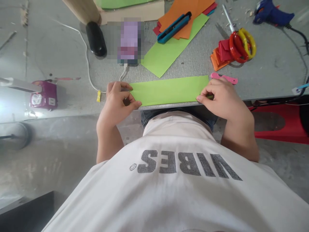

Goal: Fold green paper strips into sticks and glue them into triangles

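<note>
A long strip of light green paper lies along the front edge of the table. My left hand pinches its left end, thumb at the near corner and fingers curled over. At the other end, my right hand grips the near right corner between thumb and fingers. Just past my right hand sits a small pink tool, partly hidden by the hand. Beyond the strip lies another green paper sheet, with orange paper and a teal box cutter on top.
Red-and-yellow scissors rest by folded red and orange paper. A blue glue gun is far right. A phone with a white cable lies at the back. A purple lamp base stands left; a red stool is below right.
</note>
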`<state>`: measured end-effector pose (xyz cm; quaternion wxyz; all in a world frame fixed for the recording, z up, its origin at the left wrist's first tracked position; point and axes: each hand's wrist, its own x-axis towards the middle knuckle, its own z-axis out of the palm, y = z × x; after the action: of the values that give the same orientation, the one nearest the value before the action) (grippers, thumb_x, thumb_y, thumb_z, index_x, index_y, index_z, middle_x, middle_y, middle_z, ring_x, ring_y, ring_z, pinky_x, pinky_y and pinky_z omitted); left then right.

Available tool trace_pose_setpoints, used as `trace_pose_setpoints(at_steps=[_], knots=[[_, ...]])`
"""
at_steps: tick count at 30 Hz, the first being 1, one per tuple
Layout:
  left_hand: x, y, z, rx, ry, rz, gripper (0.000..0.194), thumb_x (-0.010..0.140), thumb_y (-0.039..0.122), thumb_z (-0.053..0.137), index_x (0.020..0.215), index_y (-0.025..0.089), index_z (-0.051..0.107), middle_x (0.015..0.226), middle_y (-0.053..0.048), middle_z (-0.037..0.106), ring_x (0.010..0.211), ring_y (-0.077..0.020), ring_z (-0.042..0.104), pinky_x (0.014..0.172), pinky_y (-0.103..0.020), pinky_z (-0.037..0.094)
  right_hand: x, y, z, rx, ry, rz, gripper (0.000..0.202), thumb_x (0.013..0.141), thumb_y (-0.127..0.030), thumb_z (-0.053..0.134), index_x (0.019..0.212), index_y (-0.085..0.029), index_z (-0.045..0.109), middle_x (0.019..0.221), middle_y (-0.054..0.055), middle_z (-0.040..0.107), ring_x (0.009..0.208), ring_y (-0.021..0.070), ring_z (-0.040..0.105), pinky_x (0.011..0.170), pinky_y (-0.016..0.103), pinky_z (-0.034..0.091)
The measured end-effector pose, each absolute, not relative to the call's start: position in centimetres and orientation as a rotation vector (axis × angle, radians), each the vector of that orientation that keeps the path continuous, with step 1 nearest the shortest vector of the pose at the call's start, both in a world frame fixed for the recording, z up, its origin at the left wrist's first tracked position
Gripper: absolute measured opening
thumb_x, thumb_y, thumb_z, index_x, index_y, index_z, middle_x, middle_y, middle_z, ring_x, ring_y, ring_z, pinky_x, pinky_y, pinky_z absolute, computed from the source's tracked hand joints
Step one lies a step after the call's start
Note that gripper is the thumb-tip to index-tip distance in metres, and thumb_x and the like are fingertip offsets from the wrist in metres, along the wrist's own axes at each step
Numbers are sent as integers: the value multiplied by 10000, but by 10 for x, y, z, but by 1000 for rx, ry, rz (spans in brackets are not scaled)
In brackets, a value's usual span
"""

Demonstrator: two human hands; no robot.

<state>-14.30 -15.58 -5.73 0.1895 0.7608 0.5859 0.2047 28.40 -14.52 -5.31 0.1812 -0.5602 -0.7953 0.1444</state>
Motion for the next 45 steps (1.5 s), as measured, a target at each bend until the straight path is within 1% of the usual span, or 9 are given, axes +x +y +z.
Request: trace_pose_setpoints(at_steps=[6, 11, 15, 21, 24, 30, 33, 40, 45], knots=[[-145, -154, -57, 2141, 1617, 612, 278, 993, 346, 886, 807, 296, 686, 1390, -108, 781, 1447, -380, 636, 1327, -627, 603, 285, -144, -56, -1524, -2224, 390, 407, 1086, -494, 813, 752, -298, 690, 867, 66, 710, 1036, 367, 748, 1140, 672, 592], [-146, -156, -52, 2158, 1559, 615, 12, 1020, 326, 803, 1019, 322, 815, 1379, -116, 794, 1405, -403, 681, 1307, -722, 593, 283, -145, -53, -1514, -2229, 407, 416, 1098, -498, 797, 749, -299, 689, 853, 66, 717, 1031, 365, 746, 1195, 721, 584], [-149, -165, -53, 2202, 1532, 625, 267, 1094, 291, 659, 1073, 380, 909, 1428, -115, 804, 1457, -417, 669, 1323, -762, 554, 283, -145, -55, -1526, -2211, 410, 406, 1091, -473, 815, 746, -304, 684, 867, 59, 699, 1008, 352, 739, 1191, 706, 584], [-131, -203, -63, 2315, 1845, 666, 303, 1076, 212, 688, 1159, 366, 936, 1658, -60, 799, 1514, -497, 620, 1196, -918, 524, 283, -145, -58, -1533, -2207, 402, 372, 1070, -470, 847, 766, -309, 705, 879, 66, 686, 996, 345, 719, 1060, 624, 618], [-110, -224, -75, 2456, 1850, 634, 395, 1098, 198, 661, 1404, 305, 887, 1722, -142, 791, 1563, -508, 697, 1253, -876, 539, 283, -145, -57, -1534, -2198, 400, 379, 1069, -467, 838, 758, -310, 691, 879, 63, 687, 974, 338, 715, 1051, 623, 620], [-91, -232, -108, 2458, 1715, 688, 613, 1169, 480, 617, 1683, 168, 736, 1750, -246, 761, 1749, -499, 638, 1514, -771, 418, 285, -146, -54, -1516, -2216, 386, 384, 1069, -457, 810, 747, -306, 665, 861, 60, 698, 951, 329, 712, 981, 585, 608], [-90, -229, -120, 2427, 1677, 699, 652, 1172, 524, 626, 1722, 183, 706, 1786, -248, 730, 1771, -490, 615, 1523, -758, 419, 286, -146, -53, -1524, -2240, 397, 373, 1079, -471, 779, 760, -305, 679, 854, 65, 696, 952, 332, 716, 928, 558, 600], [-75, -223, -146, 2497, 1858, 817, 690, 1201, 589, 556, 1698, 144, 731, 1778, -279, 722, 1746, -481, 647, 1491, -708, 450, 288, -148, -56, -1562, -2223, 387, 343, 1111, -433, 720, 801, -293, 676, 939, 99, 729, 1024, 370, 741, 1024, 612, 601], [-71, -220, -157, 2488, 1928, 818, 663, 1186, 599, 568, 1678, 199, 761, 1773, -238, 742, 1743, -471, 654, 1480, -695, 451, 267, -169, -59, -1666, -2037, 105, 232, 1170, -437, 653, 1060, -282, 787, 1247, 211, 807, 1299, 482, 735, 1117, 713, 557]])
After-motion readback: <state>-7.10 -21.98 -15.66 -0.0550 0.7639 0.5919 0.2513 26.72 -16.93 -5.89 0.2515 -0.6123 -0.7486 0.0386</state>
